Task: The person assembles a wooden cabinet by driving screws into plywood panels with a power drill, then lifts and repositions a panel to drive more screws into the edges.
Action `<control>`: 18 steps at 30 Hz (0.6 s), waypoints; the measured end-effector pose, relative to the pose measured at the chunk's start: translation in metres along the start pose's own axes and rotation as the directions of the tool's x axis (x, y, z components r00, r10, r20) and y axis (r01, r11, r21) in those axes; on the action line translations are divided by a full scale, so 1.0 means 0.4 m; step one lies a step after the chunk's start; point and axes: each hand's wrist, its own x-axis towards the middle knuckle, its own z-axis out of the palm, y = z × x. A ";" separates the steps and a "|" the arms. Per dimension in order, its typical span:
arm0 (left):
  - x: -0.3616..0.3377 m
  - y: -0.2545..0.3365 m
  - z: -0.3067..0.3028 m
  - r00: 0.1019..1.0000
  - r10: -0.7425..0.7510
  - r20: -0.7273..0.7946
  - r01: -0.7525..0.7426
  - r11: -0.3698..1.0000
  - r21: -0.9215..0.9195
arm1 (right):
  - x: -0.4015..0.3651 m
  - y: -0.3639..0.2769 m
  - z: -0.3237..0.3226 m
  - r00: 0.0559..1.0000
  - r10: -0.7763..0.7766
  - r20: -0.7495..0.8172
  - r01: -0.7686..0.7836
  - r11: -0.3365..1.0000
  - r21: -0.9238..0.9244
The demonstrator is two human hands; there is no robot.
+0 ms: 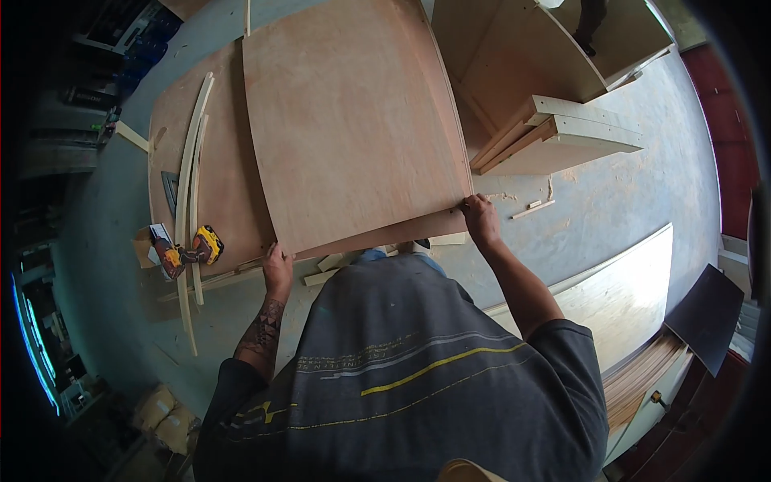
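Observation:
A large plywood panel (353, 120) lies over a wider plywood sheet (221, 161), its near edge facing me. At that panel's near left corner, my left hand (278, 269) is closed on the edge. My right hand (480, 217) grips the near right corner, fingers wrapped round it. Left of the panel, a yellow and black power drill (193, 251) rests beside long thin wood strips (193, 161). A dark square tool (169, 191) lies near the strips.
Wooden box frames (522, 48) and stacked boards (562, 132) stand at the upper right. Small offcuts (532, 209) lie on the grey floor (642, 185). A pale panel (618, 293) is at the lower right. Part of another person's leg (590, 24) shows at the top.

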 end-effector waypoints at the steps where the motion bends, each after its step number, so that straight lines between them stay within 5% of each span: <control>1: 0.005 0.016 -0.018 0.993 -0.087 0.083 0.089 0.996 -0.020 | 0.000 0.001 0.000 1.000 -0.005 -0.023 0.005 1.000 -0.015; 2: 0.008 0.039 -0.027 0.971 -0.175 0.166 0.183 0.983 -0.034 | 0.000 0.003 -0.003 0.999 -0.013 -0.044 0.012 0.999 -0.030; 7: 0.002 0.065 -0.032 0.954 -0.276 0.117 0.282 0.958 -0.046 | 0.015 0.016 -0.012 0.997 -0.074 -0.003 0.074 0.997 0.005; 10: 0.002 0.043 -0.039 0.966 -0.241 0.089 0.248 0.966 -0.076 | 0.020 0.032 -0.008 0.992 -0.119 -0.036 0.119 0.993 0.016; 12: 0.007 0.034 -0.049 0.979 -0.112 0.172 0.101 0.992 0.072 | 0.020 0.041 -0.003 0.986 -0.153 -0.067 0.155 0.988 0.016; 15: 0.017 0.044 -0.066 0.934 -0.240 0.264 0.248 0.969 0.001 | 0.017 0.029 -0.009 0.990 -0.132 -0.046 0.136 0.987 0.087; 18: 0.011 0.032 -0.050 0.948 -0.201 0.245 0.202 0.979 0.021 | 0.018 0.038 -0.019 0.998 -0.062 0.018 0.058 0.983 0.174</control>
